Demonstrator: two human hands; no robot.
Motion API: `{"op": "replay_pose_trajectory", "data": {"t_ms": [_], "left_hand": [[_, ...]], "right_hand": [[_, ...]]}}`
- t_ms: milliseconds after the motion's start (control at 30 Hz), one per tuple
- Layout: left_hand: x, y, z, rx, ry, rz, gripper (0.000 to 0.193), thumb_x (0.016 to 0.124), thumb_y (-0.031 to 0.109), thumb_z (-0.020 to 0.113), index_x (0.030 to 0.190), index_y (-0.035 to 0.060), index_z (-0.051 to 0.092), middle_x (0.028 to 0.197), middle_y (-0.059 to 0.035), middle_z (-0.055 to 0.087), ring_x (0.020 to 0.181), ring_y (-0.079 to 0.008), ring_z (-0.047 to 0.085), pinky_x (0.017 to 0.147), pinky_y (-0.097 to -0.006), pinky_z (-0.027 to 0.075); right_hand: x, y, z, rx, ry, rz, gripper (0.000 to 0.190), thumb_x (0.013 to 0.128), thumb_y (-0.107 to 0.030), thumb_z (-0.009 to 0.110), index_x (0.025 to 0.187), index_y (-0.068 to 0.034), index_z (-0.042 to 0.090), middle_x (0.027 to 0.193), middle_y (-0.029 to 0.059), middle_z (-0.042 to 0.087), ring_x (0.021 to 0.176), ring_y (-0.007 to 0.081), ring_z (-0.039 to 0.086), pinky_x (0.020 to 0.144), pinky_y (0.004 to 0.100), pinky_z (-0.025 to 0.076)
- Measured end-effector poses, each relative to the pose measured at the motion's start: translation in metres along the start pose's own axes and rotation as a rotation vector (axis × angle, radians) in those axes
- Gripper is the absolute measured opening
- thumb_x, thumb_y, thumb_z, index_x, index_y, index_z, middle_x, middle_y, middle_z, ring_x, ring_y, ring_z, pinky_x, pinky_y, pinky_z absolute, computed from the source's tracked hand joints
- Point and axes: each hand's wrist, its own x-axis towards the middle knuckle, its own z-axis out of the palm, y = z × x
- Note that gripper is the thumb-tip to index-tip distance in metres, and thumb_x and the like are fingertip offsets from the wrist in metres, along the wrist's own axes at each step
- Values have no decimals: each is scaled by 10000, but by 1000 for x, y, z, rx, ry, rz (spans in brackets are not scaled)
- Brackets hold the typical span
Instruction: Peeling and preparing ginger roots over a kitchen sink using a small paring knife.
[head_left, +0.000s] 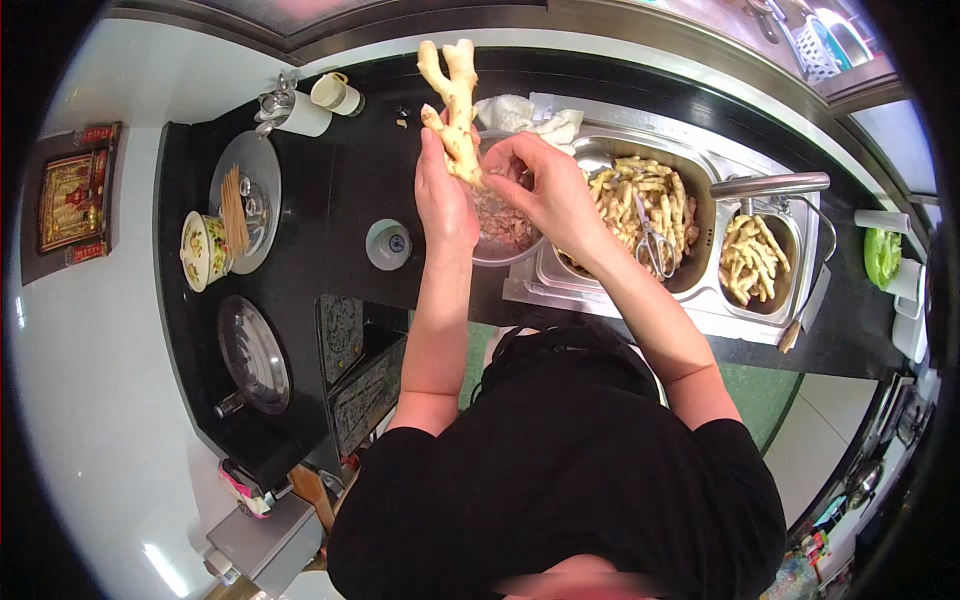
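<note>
My left hand (442, 191) holds up a branched ginger root (459, 97), its pale fingers pointing away from me. At the root's lower end are the thumb and bent fingers of my right hand (544, 187); whether they pinch anything is hidden. Under both hands stands a clear bowl (504, 259) with reddish-brown scraps (506, 225) in it. To the right, a pile of ginger (679, 199) fills much of the large sink basin (701, 262). Scissors (655, 244) lie on top of that pile. More ginger (752, 259) sits in the small basin (784, 296).
A white cloth (525, 116) lies behind the bowl. A small cup (389, 244) stands left of my forearm. The faucet (772, 184) reaches over the sink divider. A knife (810, 307) rests at the sink's right edge. Farther left are a glass lid (255, 352) and a round tray (262, 195).
</note>
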Motion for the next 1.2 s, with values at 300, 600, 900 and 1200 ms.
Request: {"op": "replay_pose_trajectory", "data": {"t_ms": [300,600,900,1200], "left_hand": [[-2,-9,-8,23,-228,267,644,1108,504,302,1462,-20,421,1248,-108,562,1118,-172,548,1000,-336,429],[0,-14,-11,92,-221,280,642,1112,495,281,1478,-14,414,1164,-66,557,1085,-153,519,995,-319,400],[-2,-16,-4,52,-173,248,594,1116,457,302,1512,21,378,1301,-79,531,1176,-172,514,1049,-325,384],[6,-7,-15,-216,-213,32,521,1095,349,396,1506,29,401,1304,-70,558,1113,-141,544,941,-329,436]], "right_hand": [[3,-8,-9,15,-48,10,173,821,-51,776,949,-23,662,828,81,611,705,200,600,658,334,493],[-6,-4,-11,71,-137,52,129,820,-7,724,912,-7,634,815,87,602,702,195,600,657,333,494],[0,-15,-3,-96,69,-176,116,849,-8,710,924,-28,623,826,62,569,719,177,594,629,310,479],[13,16,-9,-242,88,-99,102,871,-15,687,943,-16,615,870,111,606,753,241,625,687,360,488]]}}
